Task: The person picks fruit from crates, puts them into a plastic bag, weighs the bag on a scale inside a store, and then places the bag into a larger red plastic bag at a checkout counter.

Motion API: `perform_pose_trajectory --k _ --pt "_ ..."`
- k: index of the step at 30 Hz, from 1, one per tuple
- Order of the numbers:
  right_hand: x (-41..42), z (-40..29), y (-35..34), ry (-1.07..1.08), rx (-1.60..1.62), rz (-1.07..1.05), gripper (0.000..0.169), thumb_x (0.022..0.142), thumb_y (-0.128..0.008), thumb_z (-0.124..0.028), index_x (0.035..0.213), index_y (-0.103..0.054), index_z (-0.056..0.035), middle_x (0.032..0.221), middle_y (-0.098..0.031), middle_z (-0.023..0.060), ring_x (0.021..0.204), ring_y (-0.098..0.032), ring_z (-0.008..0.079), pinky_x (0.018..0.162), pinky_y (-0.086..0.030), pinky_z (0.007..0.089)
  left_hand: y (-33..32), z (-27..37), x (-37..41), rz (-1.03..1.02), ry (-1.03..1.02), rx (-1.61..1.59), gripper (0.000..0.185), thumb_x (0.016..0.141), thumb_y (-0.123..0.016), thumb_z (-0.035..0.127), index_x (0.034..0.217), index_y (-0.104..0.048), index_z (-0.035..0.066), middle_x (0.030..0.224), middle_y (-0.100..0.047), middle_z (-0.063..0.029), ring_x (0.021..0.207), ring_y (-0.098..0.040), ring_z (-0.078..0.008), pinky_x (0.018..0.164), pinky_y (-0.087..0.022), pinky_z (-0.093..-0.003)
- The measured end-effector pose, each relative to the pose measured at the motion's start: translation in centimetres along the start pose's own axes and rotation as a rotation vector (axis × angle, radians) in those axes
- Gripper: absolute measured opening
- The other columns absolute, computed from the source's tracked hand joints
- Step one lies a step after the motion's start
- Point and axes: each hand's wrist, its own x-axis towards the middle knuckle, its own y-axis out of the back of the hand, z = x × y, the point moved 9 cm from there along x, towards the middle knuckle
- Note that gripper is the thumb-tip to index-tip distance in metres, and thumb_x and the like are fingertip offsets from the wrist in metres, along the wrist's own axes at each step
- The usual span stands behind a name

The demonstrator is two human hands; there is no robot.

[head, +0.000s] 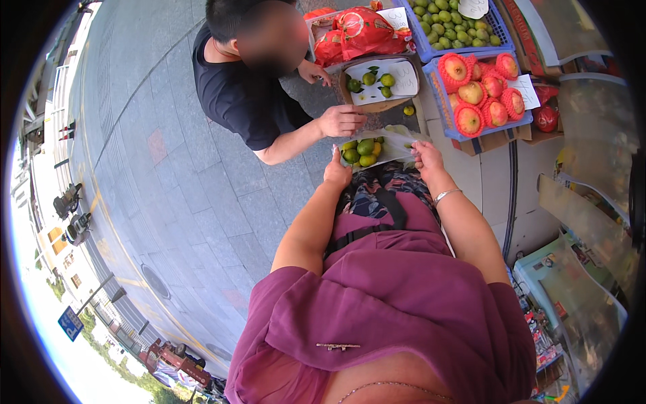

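Note:
Between my two hands a clear plastic bag (396, 139) is stretched, with several green and yellow citrus fruits (365, 152) inside it. My left hand (339, 170) grips the bag's left edge, its thumb raised beside the fruit. The bag's right edge is pinched in the fingers of my right hand (427, 155), above a bracelet (447, 194). Just above the bag hangs another person's hand (343, 121), fingers curled; whether it holds anything is hidden. Past the bag, a cardboard box (382, 105) lined with white holds several green citrus fruits (369, 78) with leaves.
A person in a black shirt (229, 96) leans in at the left. One small yellow fruit (409, 109) lies beside the box. Blue crates hold netted pomegranates (469, 93) and green fruits (449, 22). Red plastic bags (361, 30) stand behind. Clear plastic curtains (595, 131) hang at right.

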Motion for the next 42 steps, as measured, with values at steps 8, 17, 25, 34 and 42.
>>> perform_pose_trajectory --k 8,17,25,34,42 --pt "-0.3 -0.2 0.0 -0.001 -0.004 0.011 0.012 0.087 -0.055 -0.021 0.081 -0.058 -0.0102 0.067 -0.052 -0.0026 0.051 -0.035 0.0046 0.041 -0.027 0.0175 -0.2 0.6 0.4 -0.004 -0.037 0.019 0.080 0.074 -0.057 0.024 0.140 -0.014 0.016 0.105 -0.057 -0.0243 0.098 -0.055 -0.0372 0.086 -0.043 -0.0408" --pt "-2.6 -0.1 -0.5 -0.032 0.009 -0.014 0.011 0.086 -0.054 -0.019 0.082 -0.058 -0.0099 0.068 -0.052 -0.0026 0.050 -0.036 0.0034 0.041 -0.027 0.0160 3.0 6.4 5.9 -0.039 -0.093 0.176 0.088 0.071 -0.060 0.021 0.141 -0.007 0.026 0.099 -0.061 -0.0213 0.095 -0.058 -0.0334 0.083 -0.045 -0.0379" --pt "-3.0 2.5 1.6 -0.068 0.171 0.045 0.008 0.086 -0.054 -0.016 0.081 -0.057 -0.0108 0.073 -0.053 -0.0039 0.056 -0.037 0.0040 0.044 -0.027 0.0182 -0.7 6.3 14.6 -0.385 0.237 0.026 0.084 0.075 -0.046 0.008 0.141 0.003 0.028 0.089 -0.064 -0.0147 0.069 -0.063 -0.0236 0.063 -0.052 -0.0372" --pt "-0.9 4.6 4.4 -0.117 0.327 0.113 0.010 0.087 -0.055 -0.016 0.080 -0.057 -0.0094 0.075 -0.053 -0.0031 0.057 -0.037 0.0052 0.045 -0.027 0.0188 -3.5 8.9 17.1 -0.372 0.237 -0.001 0.084 0.075 -0.045 0.006 0.141 0.001 0.030 0.083 -0.064 -0.0135 0.060 -0.062 -0.0205 0.056 -0.052 -0.0318" --pt "-0.6 4.9 5.2 -0.128 0.373 0.101 0.008 0.087 -0.055 -0.016 0.080 -0.056 -0.0109 0.076 -0.053 -0.0038 0.057 -0.038 0.0051 0.045 -0.027 0.0185 -4.4 9.1 17.9 -0.344 0.262 -0.036 0.083 0.074 -0.042 0.004 0.141 0.000 0.031 0.083 -0.060 -0.0131 0.057 -0.058 -0.0202 0.051 -0.052 -0.0308"
